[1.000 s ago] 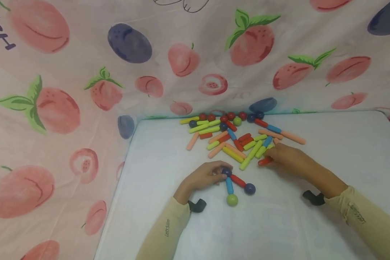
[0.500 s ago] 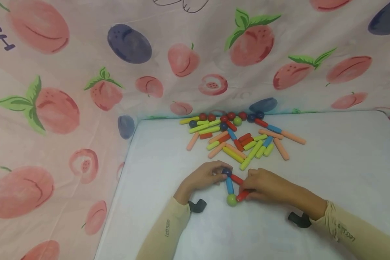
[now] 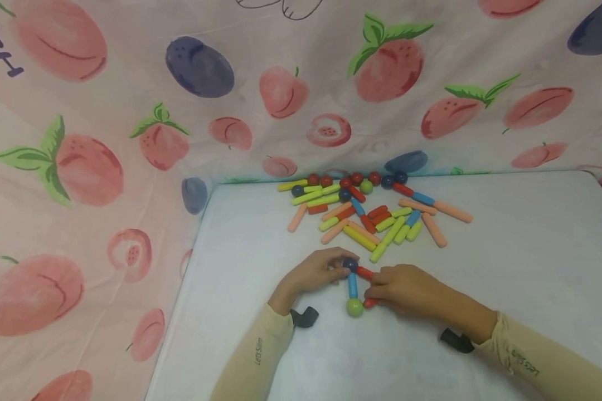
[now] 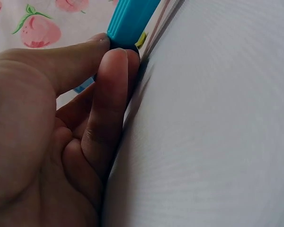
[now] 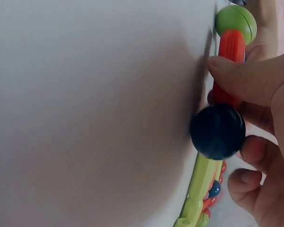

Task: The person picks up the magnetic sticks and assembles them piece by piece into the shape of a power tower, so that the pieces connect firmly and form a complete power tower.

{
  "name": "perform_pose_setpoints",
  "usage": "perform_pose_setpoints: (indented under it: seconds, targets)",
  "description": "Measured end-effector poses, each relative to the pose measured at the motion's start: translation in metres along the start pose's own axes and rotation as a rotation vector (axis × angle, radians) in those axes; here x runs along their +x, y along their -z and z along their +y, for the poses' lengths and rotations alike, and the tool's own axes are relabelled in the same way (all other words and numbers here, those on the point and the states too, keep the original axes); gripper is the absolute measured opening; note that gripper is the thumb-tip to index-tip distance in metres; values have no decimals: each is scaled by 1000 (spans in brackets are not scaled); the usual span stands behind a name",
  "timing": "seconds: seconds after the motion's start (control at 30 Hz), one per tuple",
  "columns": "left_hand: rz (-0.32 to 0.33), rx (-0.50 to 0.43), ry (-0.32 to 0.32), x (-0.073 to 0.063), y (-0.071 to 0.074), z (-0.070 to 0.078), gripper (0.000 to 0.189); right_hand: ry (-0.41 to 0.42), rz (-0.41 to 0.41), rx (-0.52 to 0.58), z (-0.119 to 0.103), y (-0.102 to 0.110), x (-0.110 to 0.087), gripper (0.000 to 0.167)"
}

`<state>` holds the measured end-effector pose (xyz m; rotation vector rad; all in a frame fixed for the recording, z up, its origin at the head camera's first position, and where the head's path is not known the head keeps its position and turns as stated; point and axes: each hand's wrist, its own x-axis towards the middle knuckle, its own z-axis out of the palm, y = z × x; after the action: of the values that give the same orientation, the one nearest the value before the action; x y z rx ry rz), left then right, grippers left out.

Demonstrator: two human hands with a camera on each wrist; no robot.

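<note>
My left hand (image 3: 316, 271) pinches a dark blue ball (image 3: 350, 264) between thumb and fingers. From that ball a light blue stick (image 3: 353, 285) runs to a green ball (image 3: 354, 307), and a red stick (image 3: 365, 273) runs off under my right hand (image 3: 408, 289). A second red stick (image 5: 231, 47) is pinched by the right thumb and fingers. In the right wrist view it spans from the green ball to another dark blue ball (image 5: 217, 131), which the right hand hides in the head view. The left wrist view shows the light blue stick (image 4: 131, 22) close up at the fingertips.
Loose sticks in yellow (image 3: 359, 238), peach (image 3: 433, 229), red and blue lie beyond the hands on the white table (image 3: 251, 234). Red balls (image 3: 357, 179) and dark blue balls (image 3: 401, 177) line its far edge, against a fruit-patterned cloth (image 3: 281, 50).
My right hand has brought a red stick from the pile down to the green ball, then shifted slightly left. The green ball moved a little left. The left hand stays on its ball.
</note>
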<state>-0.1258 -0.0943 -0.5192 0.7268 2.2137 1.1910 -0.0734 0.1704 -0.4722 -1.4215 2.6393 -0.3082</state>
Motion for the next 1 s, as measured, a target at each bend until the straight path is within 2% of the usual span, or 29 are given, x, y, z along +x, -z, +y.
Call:
perform_pose_setpoints:
  seconds: [0.2,0.4,0.47,0.6,0.7,0.83,1.0]
  targets:
    - [10,47,-18,1,0,0,47,-89,16,-29,-2,-5,1,23]
    - [3,60,-25,1,-1,-2,47,-103,71,107,3,-8,-2,22]
    - [-4,53,-28,2,-1,-3,46,-155,107,174,6,-8,-4,21]
    - [-9,43,-34,2,-1,-3,44,-332,165,280,15,-3,-6,23]
    - [-9,34,-27,1,-2,-3,44,-408,104,409,22,0,-8,26]
    - [-15,35,-17,1,-2,-2,44,-448,4,572,24,1,-5,31]
    - [-9,44,-24,0,-1,-1,43,-507,1,558,17,-4,9,28]
